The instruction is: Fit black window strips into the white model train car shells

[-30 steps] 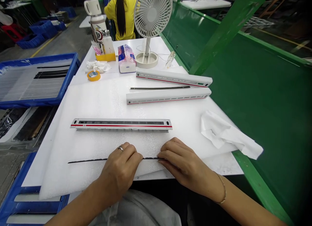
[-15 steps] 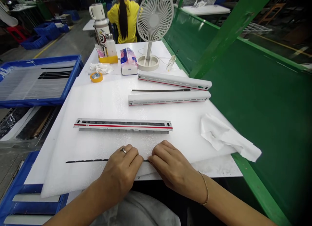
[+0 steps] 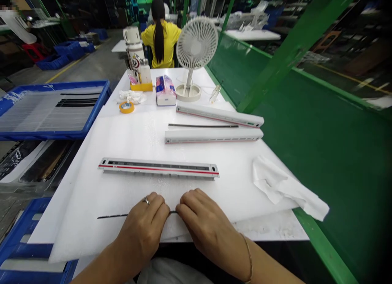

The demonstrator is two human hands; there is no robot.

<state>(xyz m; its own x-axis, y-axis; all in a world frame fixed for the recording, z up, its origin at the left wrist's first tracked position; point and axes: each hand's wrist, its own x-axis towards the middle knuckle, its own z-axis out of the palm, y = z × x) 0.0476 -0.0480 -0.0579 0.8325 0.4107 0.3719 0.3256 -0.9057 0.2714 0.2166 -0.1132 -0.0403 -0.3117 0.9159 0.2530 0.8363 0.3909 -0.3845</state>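
Between my two hands, close to the table's near edge, runs a thin black strip [image 3: 112,216]. My left hand [image 3: 146,225] is closed on it, with its free end sticking out to the left. My right hand [image 3: 203,225] pinches the same strip a short way along; the part under my fingers is hidden. Just beyond my hands lies a white model train car body [image 3: 159,168] with a red stripe and dark windows. Farther back, two more white train car shells [image 3: 214,136] lie with another dark strip [image 3: 203,125] between them.
White foam sheeting [image 3: 82,186] covers the table. A crumpled white cloth [image 3: 284,186] lies at right. Behind stand a fan [image 3: 197,43], a tissue pack [image 3: 165,90] and orange tape [image 3: 126,107]. A blue tray [image 3: 105,90] with strips is at left; a person in yellow [image 3: 168,41] sits ahead.
The view has tilted up a little. My hands have come slightly closer together along the strip, and the strip's visible left end is shorter.
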